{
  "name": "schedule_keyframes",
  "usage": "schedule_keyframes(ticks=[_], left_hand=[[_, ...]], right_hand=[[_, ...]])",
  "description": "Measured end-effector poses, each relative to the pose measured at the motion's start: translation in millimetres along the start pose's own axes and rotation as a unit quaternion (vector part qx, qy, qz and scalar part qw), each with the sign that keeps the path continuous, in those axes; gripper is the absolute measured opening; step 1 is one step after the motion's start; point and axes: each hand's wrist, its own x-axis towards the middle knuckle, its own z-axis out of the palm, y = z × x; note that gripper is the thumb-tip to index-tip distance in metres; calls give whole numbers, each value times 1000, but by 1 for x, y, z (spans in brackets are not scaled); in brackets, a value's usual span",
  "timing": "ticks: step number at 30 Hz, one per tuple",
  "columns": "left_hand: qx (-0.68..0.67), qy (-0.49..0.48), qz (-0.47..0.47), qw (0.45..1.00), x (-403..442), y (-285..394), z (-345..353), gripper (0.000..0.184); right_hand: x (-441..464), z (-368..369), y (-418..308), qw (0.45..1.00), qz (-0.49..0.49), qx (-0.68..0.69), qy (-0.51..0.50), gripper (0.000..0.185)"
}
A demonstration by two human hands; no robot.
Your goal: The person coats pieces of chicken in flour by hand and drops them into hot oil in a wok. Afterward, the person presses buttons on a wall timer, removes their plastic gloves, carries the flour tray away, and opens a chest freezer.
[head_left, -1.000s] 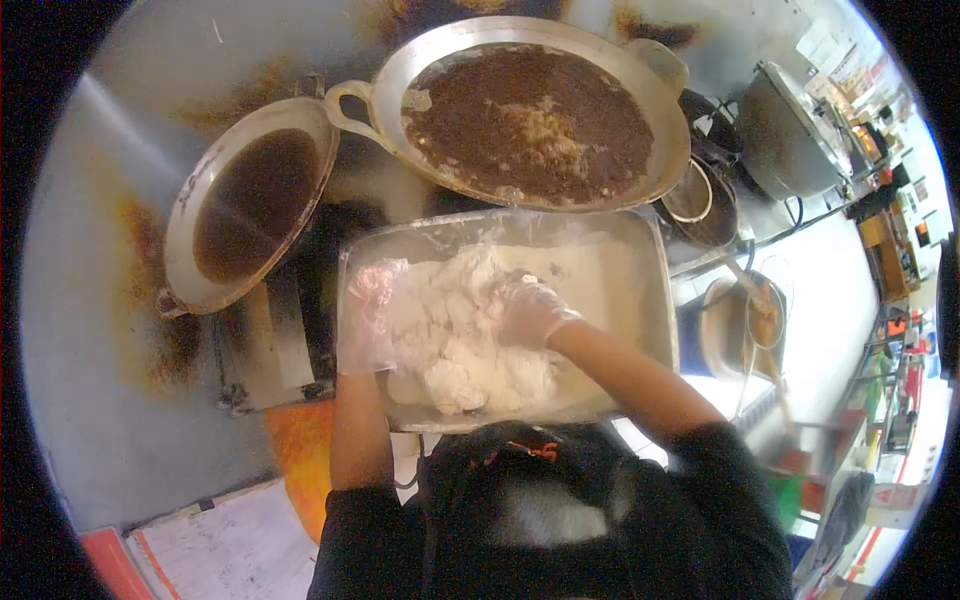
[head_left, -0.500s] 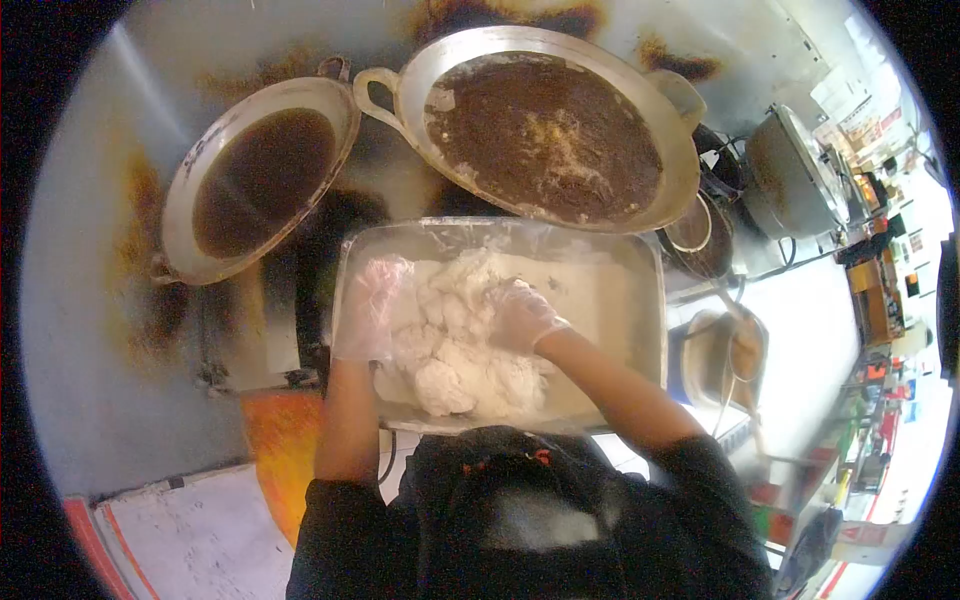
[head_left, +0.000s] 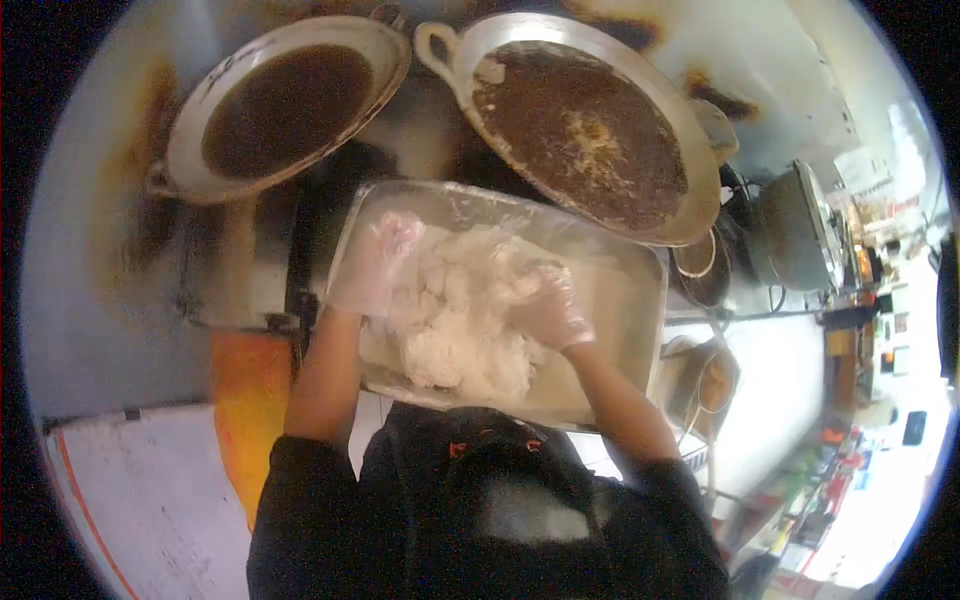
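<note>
A large rectangular metal tray [head_left: 648,335] holds pale flour [head_left: 610,300] and a heap of flour-coated pieces [head_left: 455,345]; what lies under the coating is hidden. At the heap's left side is my left hand [head_left: 385,255], in a clear plastic glove. Its fingers touch the heap, but blur hides how far they are bent. My right hand [head_left: 552,308], gloved the same way, reaches into the right side of the heap. Its fingers curl round some floured pieces [head_left: 512,283].
Beyond the tray stands a wide two-handled pan [head_left: 470,110] of dark, foamy oil. Another pan [head_left: 185,150] with dark liquid sits at the back left. A lidded pot [head_left: 790,230] and a round strainer [head_left: 697,262] are to the right, with a container [head_left: 690,375] below them.
The view has turned and shifted, so the tray and pans appear tilted. My right hand has moved a little rightward at the heap. My left hand stays on the heap's left side.
</note>
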Motion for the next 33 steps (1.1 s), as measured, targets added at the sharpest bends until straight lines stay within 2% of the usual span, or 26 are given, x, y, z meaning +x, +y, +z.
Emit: schedule_keyframes(ticks=[2,3,4,5,8,10,11,12,13,14,15,16,17,19,20,21,22,23,24,26,27,29,30,32,33], left_hand=[[178,-74,55,980,3,9,-3,19],[175,-67,50,981,5,4,-3,19],[170,-45,73,982,7,-4,-2,19],[166,-26,96,981,8,-9,-3,20],[181,-29,112,977,7,-11,-5,21],[175,-18,89,980,11,-16,-6,22],[169,-6,63,984,13,-21,-7,23],[168,-7,65,984,14,-25,-9,23],[224,0,65,972,15,-29,-11,24],[280,7,65,958,16,-29,-12,25],[280,5,69,958,16,-29,-11,25],[264,-1,75,962,16,-28,-10,18],[248,-7,82,965,15,-24,-8,12],[220,-18,63,973,16,-14,-3,17],[191,-28,39,980,16,-9,-1,26],[191,-29,44,980,17,-11,1,26],[-53,9,-55,997,20,-16,2,21],[-175,20,-102,979,20,-19,3,19],[-293,42,-146,944,20,-21,4,17],[-188,27,-65,980,16,-22,6,7],[-186,25,-61,980,14,-19,6,7],[20,-8,-13,1000,11,-10,5,5],[25,-11,-8,1000,11,-8,4,5],[-140,42,-114,983,12,-8,3,5],[-132,36,-110,984,14,-12,0,5]], right_hand=[[-8,-16,-4,999,-15,-39,-7,50],[-12,-25,-7,997,-24,-72,2,58],[-17,-32,-8,997,-26,-74,-5,58],[-22,-39,-8,996,48,71,-31,59],[-29,-63,-28,977,109,175,-45,62],[-33,-84,-61,991,124,43,-35,44],[-35,-88,-61,991,124,41,-32,44],[-38,-93,-59,987,111,102,-49,45],[-41,-97,-58,980,97,163,-66,45],[-43,-101,-59,980,95,162,-63,45],[-45,-106,-61,986,53,153,-46,50],[-46,-111,-62,989,11,143,-30,55],[-46,-118,-63,989,10,143,-25,55],[-43,-134,-67,930,-18,367,-16,58],[-39,-143,-75,930,-22,366,-12,58],[-32,-153,-85,891,-7,454,-4,55],[-23,-161,-93,843,6,538,3,52],[-12,-167,-98,843,2,538,5,52],[0,-173,-102,872,-8,489,0,51],[29,-185,-111,922,-28,387,-8,49],[45,-191,-114,942,-36,334,-11,47],[81,-205,-120,972,-53,229,-14,45],[112,-202,-105,969,-245,39,-5,43],[144,-191,-96,905,-371,-209,-14,36],[152,-179,-107,877,-350,-327,-35,31]])
